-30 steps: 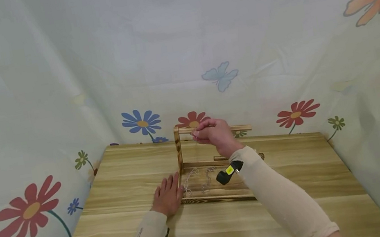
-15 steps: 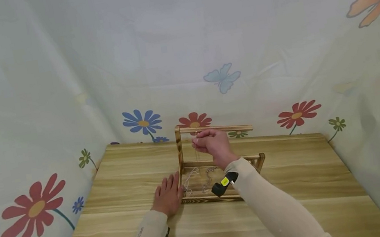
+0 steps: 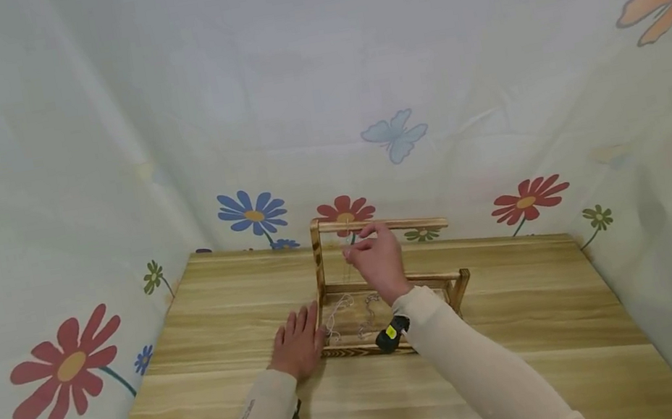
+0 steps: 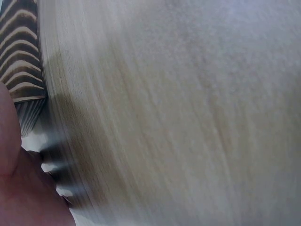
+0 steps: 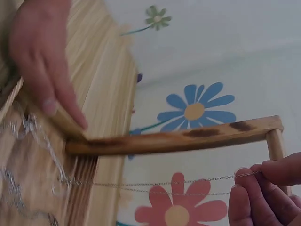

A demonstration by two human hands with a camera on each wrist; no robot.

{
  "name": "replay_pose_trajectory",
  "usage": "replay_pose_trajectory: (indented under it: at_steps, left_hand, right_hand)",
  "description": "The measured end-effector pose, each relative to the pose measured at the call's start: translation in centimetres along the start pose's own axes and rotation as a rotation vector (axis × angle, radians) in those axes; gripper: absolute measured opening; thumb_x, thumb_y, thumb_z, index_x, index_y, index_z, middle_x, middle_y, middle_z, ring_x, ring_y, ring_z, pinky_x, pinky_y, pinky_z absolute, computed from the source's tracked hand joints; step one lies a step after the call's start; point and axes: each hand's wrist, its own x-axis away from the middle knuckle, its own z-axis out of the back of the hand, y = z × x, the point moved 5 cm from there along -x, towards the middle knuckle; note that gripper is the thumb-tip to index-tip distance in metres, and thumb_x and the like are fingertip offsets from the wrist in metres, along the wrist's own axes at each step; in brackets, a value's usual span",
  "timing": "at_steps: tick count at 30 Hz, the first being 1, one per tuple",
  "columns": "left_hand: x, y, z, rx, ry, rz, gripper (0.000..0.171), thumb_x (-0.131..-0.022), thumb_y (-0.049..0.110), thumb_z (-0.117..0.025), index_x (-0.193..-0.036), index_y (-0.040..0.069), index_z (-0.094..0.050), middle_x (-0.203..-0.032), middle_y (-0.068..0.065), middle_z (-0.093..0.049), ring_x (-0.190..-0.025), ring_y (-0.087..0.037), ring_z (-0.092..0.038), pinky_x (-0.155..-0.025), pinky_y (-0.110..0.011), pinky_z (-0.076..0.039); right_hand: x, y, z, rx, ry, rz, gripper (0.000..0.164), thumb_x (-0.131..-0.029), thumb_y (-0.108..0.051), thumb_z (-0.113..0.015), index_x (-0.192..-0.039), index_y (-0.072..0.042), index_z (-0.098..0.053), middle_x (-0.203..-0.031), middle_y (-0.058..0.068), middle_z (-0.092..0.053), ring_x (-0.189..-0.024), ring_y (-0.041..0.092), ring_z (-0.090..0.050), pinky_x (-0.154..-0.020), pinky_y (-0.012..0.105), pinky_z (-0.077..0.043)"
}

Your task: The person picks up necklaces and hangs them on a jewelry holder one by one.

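Observation:
A wooden jewelry stand (image 3: 318, 263) has an upright at its left, a crossbar (image 3: 424, 223) on top and a shallow tray below. My left hand (image 3: 296, 345) rests beside its left end, fingers straight and touching the side. Just below the crossbar, my right hand (image 3: 379, 261) pinches a thin chain necklace between thumb and forefinger. In the right wrist view this chain necklace (image 5: 160, 183) runs in two fine strands from the fingertips down toward the tray. A fine strand also shows at the crossbar in the head view. Two more chains (image 3: 333, 318) lie loosely in the tray.
The stand sits on a wood-grain table (image 3: 220, 308) near its back edge. A pale curtain (image 3: 266, 103) printed with flowers and butterflies surrounds the table on the back and sides. A dark wrist camera (image 3: 391, 332) on the right wrist overlaps the tray's front.
My right hand has moved from the crossbar to just below it, drawing slightly nearer to me, still with the chain necklace. More of the tray's right end shows. The left hand stays put.

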Motion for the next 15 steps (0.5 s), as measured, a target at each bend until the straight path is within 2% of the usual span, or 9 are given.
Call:
replay_pose_trajectory:
  at_steps: [4, 7, 11, 15]
  left_hand:
    - [0.1, 0.3, 0.3, -0.004, -0.001, 0.001, 0.063, -0.114, 0.045, -0.027, -0.17, 0.021, -0.012, -0.176, -0.014, -0.019, -0.164, -0.041, -0.01, -0.13, -0.065, -0.01]
    - [0.1, 0.4, 0.4, -0.011, -0.002, 0.003, 0.062, -0.114, 0.044, -0.027, -0.17, 0.02, -0.013, -0.175, -0.014, -0.019, -0.163, -0.041, -0.011, -0.13, -0.065, -0.01]
    - [-0.1, 0.1, 0.1, -0.011, 0.0, 0.001, 0.063, -0.114, 0.047, -0.026, -0.17, 0.021, -0.011, -0.176, -0.013, -0.018, -0.164, -0.04, -0.01, -0.13, -0.065, -0.011]
    - [-0.1, 0.0, 0.0, -0.01, -0.003, 0.002, 0.063, -0.114, 0.046, -0.027, -0.17, 0.021, -0.011, -0.176, -0.012, -0.018, -0.164, -0.04, -0.01, -0.13, -0.064, -0.011]
  right_hand:
    - [0.2, -0.7, 0.2, 0.229, 0.024, 0.126, 0.044, -0.097, -0.01, -0.071, -0.135, -0.013, -0.048, -0.09, 0.012, -0.079, -0.073, 0.02, -0.072, -0.064, 0.035, -0.051]
    - [0.1, -1.0, 0.2, 0.335, 0.014, 0.195, 0.058, -0.097, -0.008, -0.069, -0.149, -0.015, -0.044, -0.084, 0.008, -0.078, -0.065, 0.016, -0.069, -0.062, 0.033, -0.051]
    - [-0.4, -1.2, 0.3, 0.437, -0.032, 0.231, 0.062, -0.097, -0.006, -0.066, -0.153, -0.014, -0.044, -0.078, 0.007, -0.077, -0.056, 0.013, -0.063, -0.056, 0.03, -0.044]
    - [-0.8, -1.4, 0.4, 0.483, -0.073, 0.232, 0.06, -0.096, -0.005, -0.065, -0.153, -0.012, -0.048, -0.079, 0.009, -0.077, -0.057, 0.014, -0.064, -0.058, 0.03, -0.044]
